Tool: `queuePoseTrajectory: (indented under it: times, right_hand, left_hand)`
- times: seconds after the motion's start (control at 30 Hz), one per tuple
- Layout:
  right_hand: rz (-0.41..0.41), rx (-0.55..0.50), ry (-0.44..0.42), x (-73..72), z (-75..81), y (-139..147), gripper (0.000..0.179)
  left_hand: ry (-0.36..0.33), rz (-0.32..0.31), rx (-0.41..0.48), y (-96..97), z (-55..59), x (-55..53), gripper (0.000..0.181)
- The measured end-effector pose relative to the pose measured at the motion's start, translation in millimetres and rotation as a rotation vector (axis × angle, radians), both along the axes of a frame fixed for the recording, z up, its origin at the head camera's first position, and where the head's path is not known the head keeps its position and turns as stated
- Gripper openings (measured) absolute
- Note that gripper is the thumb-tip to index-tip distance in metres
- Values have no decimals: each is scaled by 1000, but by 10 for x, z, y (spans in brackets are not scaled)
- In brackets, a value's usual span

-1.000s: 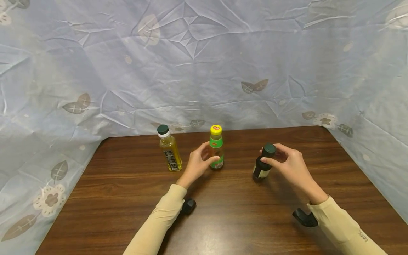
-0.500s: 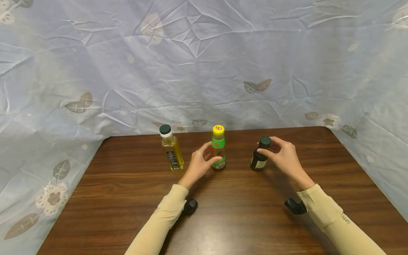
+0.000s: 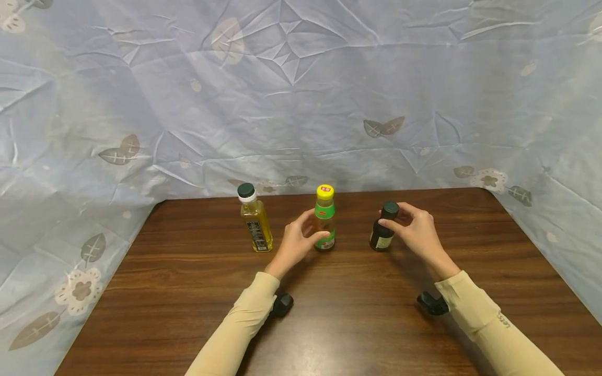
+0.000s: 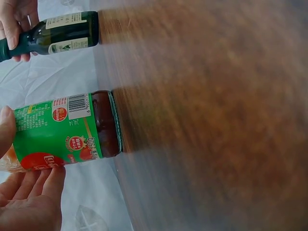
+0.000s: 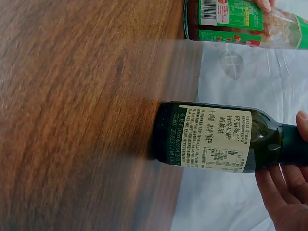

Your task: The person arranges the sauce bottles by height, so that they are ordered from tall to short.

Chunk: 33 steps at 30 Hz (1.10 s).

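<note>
In the head view my left hand (image 3: pixel 298 240) grips a ketchup bottle (image 3: pixel 324 222) with a yellow cap and green label. It stands upright, and the left wrist view shows the thumb on one side of its label (image 4: pixel 53 125) and fingers on the other. My right hand (image 3: pixel 418 232) pinches a small dark green olive oil bottle (image 3: pixel 381 234) at its neck. That bottle is upright too, its base at the tabletop, with a cream label (image 5: pixel 216 137) facing the right wrist camera. A gap separates the two bottles.
A taller clear bottle of yellow oil (image 3: pixel 257 227), green-capped, stands left of my left hand. Everything is on a dark wooden table (image 3: pixel 357 318). A pale patterned cloth (image 3: pixel 301 104) hangs behind and at the sides. Black wrist devices (image 3: pixel 283 304) sit under both sleeves.
My right hand has moved the olive oil bottle left and farther back, and it now stands straighter at the tabletop. The left hand has kept its grip on the ketchup bottle.
</note>
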State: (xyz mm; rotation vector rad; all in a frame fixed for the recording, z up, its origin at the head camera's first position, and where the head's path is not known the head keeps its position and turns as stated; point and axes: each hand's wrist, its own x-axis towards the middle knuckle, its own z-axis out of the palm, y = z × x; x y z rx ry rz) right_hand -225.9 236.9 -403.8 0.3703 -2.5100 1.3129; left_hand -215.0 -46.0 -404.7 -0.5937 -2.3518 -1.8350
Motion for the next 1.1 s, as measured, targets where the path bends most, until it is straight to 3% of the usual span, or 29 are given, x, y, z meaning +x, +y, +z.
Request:
queuePoseTrajectory:
  times: [0.33, 0.5, 0.7, 0.93, 1.1]
  right_hand:
    - [49, -51, -121, -55, -3, -9, 37]
    - [56, -81, -149, -57, -14, -3, 39]
    - [53, -86, -145, -52, -16, 11, 38]
    - [26, -92, -131, -19, -37, 17, 39]
    - [-21, -10, -65, 30, -48, 14, 45]
  left_hand:
    - [14, 16, -8, -22, 11, 19, 54]
    - [6, 14, -7, -21, -54, -17, 54]
    - [17, 23, 1, -10, -342, -185, 59]
    - [19, 30, -34, -14, -363, -202, 58]
    - [28, -7, -65, -27, -355, -175, 64]
